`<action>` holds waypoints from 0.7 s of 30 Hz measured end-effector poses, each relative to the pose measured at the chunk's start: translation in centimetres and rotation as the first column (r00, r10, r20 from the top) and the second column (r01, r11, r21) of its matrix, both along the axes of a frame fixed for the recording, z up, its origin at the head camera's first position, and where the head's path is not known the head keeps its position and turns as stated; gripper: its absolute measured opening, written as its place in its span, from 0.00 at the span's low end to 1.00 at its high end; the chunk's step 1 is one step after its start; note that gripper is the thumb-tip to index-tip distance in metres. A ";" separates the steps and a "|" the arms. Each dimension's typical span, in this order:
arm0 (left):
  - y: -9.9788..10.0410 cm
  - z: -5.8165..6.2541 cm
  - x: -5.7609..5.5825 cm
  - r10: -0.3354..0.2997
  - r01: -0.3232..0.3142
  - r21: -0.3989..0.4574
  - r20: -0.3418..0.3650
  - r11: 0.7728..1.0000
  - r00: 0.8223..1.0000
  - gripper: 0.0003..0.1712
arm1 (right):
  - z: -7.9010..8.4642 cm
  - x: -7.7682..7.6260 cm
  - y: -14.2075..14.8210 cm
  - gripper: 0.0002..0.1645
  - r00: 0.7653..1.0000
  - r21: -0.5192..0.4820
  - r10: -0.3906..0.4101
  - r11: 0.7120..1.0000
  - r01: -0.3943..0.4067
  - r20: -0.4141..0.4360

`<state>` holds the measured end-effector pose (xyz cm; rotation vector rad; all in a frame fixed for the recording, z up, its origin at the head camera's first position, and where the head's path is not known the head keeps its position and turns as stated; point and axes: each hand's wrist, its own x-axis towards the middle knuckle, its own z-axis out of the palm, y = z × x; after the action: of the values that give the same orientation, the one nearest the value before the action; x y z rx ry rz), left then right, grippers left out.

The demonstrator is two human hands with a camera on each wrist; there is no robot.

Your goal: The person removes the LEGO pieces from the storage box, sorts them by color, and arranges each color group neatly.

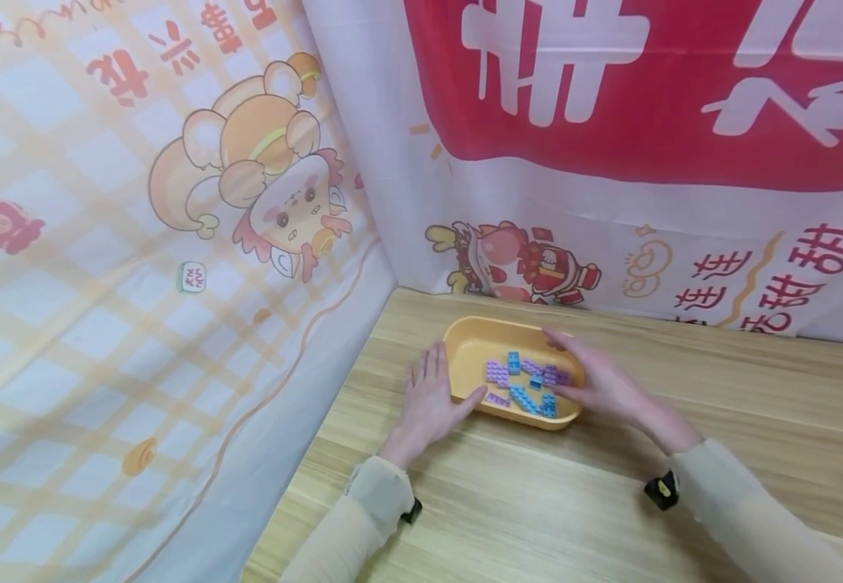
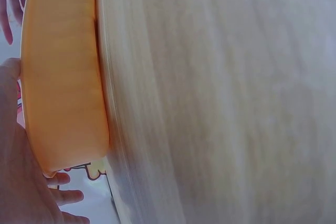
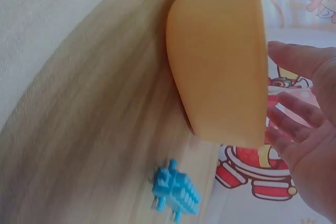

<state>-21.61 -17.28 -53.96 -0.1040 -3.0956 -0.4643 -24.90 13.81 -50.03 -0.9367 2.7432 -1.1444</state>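
Observation:
A yellow plastic basin (image 1: 475, 328) stands on the table with several purple bricks (image 1: 497, 372) and blue bricks (image 1: 525, 399) inside. My left hand (image 1: 432, 401) lies along its left end, fingers extended outside the wall and thumb over the front rim. At the right end is my right hand (image 1: 603, 380), fingers loosely spread by the far rim and thumb near the front right corner. In the right wrist view, a blue brick-built piece (image 3: 176, 190) with studs and small side pegs sits on the table beside the basin; in the head view I cannot make it out.
The wooden table (image 1: 508, 502) runs up to a printed cloth (image 1: 538, 190) at the back. Another patterned cloth (image 1: 173, 340) hangs along the left edge. Dark devices are strapped at both wrists.

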 end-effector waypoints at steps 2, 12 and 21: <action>0.0 -0.1 0.0 -0.002 0.002 0.002 0.000 1.000 1.000 0.69 | -0.2 0.0 -0.3 0.59 1.000 0.001 0.015 1.000 -0.015 0.008; 0.1 0.0 0.1 -0.006 0.006 0.012 -0.002 1.000 1.000 0.70 | -0.8 -0.7 -1.5 0.56 0.993 0.068 0.071 0.995 -0.077 0.091; 0.1 0.1 0.1 -0.009 0.009 0.005 -0.004 1.000 1.000 0.69 | -0.6 -1.5 -2.4 0.49 0.984 0.244 0.117 0.959 -0.148 0.136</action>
<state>-21.56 -17.21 -53.84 -0.1194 -3.0907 -0.4720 -26.39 11.45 -50.61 -0.9659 2.6031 -0.7790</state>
